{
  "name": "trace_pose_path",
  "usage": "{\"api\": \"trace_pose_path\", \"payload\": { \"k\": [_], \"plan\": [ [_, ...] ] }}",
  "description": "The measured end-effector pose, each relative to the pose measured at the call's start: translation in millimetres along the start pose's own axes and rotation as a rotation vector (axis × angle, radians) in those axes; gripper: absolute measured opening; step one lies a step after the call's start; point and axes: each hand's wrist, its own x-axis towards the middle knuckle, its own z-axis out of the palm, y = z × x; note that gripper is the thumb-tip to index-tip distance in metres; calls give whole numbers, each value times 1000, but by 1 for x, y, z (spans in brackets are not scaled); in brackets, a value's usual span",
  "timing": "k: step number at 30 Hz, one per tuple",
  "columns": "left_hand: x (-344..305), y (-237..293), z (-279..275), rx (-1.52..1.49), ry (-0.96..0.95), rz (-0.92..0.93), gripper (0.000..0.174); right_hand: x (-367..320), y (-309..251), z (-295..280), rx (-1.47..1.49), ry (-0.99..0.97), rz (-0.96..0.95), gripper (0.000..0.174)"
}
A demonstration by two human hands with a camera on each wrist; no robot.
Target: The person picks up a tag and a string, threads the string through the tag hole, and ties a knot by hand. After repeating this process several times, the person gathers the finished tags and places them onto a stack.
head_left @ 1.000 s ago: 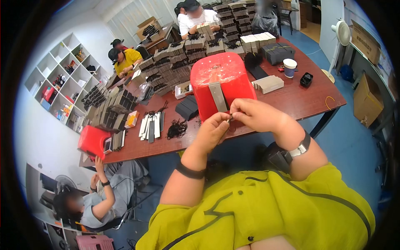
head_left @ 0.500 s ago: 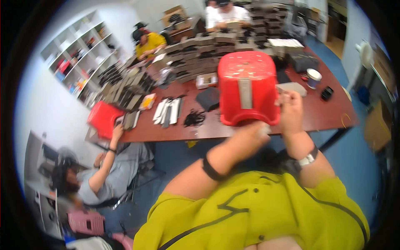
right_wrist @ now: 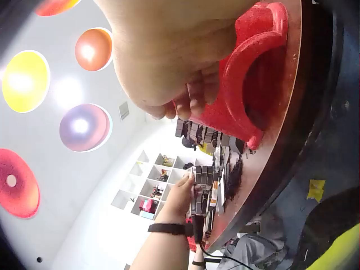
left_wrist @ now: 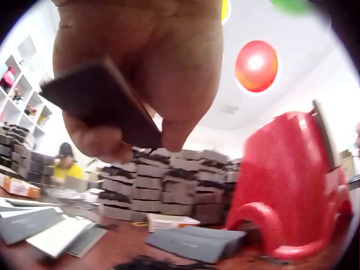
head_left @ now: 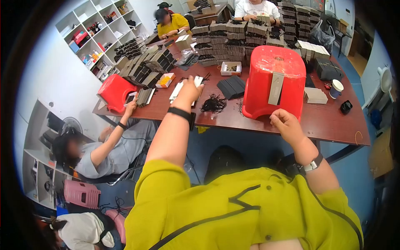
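Observation:
My left hand (head_left: 189,92) reaches out over white and grey card strips (head_left: 176,92) on the table. In the left wrist view its fingers hold a flat dark card (left_wrist: 104,104) with a bit of black cord at its lower edge. My right hand (head_left: 289,127) hangs loosely curled before the red plastic stool (head_left: 260,89), close to the table's front edge. Nothing shows at its fingertips (right_wrist: 197,107). A grey card strip (head_left: 276,88) stands against the stool's near side. Between the stool and my left hand lie a tangle of black cords (head_left: 213,103) and a dark grey card stack (head_left: 231,87).
Tall stacks of corded cards (head_left: 227,39) line the back of the table (head_left: 225,118). A paper cup (head_left: 336,88) and a black object (head_left: 346,107) stand at right. Another person (head_left: 98,152) sits at left near a second red stool (head_left: 116,93).
My hands, together at the stool's front a second ago, have parted. The left has swung left to the card strips; the right stays near the stool. The head view has turned left.

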Motion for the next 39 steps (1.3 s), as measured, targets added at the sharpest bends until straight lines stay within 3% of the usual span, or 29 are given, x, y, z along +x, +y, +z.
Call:
{"api": "trace_pose_path", "payload": {
  "k": [3,4,5,7,8,10,13,15,17,22,25,27,31,34,37,39],
  "plan": [
    [0,-4,5,34,-28,38,47,-4,-3,-2,-69,-44,-16,13],
    [-4,-3,11,-100,-113,133,44,-6,-4,-4,-115,-56,-29,13],
    [-11,-5,31,-426,-265,52,35,-6,-3,-8,-116,-49,-26,13],
    [-36,12,33,-252,-371,387,27,-6,1,-17,-99,-26,10,13],
    [-47,18,39,-256,-380,387,27,-6,3,-19,-100,-24,19,13],
    [-63,19,52,-149,-194,430,16,-3,5,-16,30,46,32,13],
    [-57,21,56,-243,-185,363,13,-4,2,-13,17,40,-1,15],
    [-43,22,49,-484,-172,227,13,-4,2,-16,5,61,-15,15],
    [-35,34,22,-767,-284,-96,15,-4,3,-19,-3,75,-27,16],
    [-18,30,-6,-705,-435,-213,16,-4,4,-18,38,88,-24,16],
    [-8,21,-14,-736,-348,-73,16,-6,-3,-18,0,81,-33,16],
    [-3,28,-38,-980,-313,-178,13,-7,-4,-17,-21,86,-41,16],
    [28,21,-59,-884,-257,-35,10,-6,-2,-17,-7,93,-45,16],
    [42,27,-70,-1032,-200,18,9,-8,-4,-15,-31,86,-32,16],
    [54,40,-92,-766,-67,103,9,-9,-7,-13,-47,86,-29,16],
    [62,51,-103,-781,-44,88,10,-10,-6,-12,-62,90,-43,16]
  ]
}}
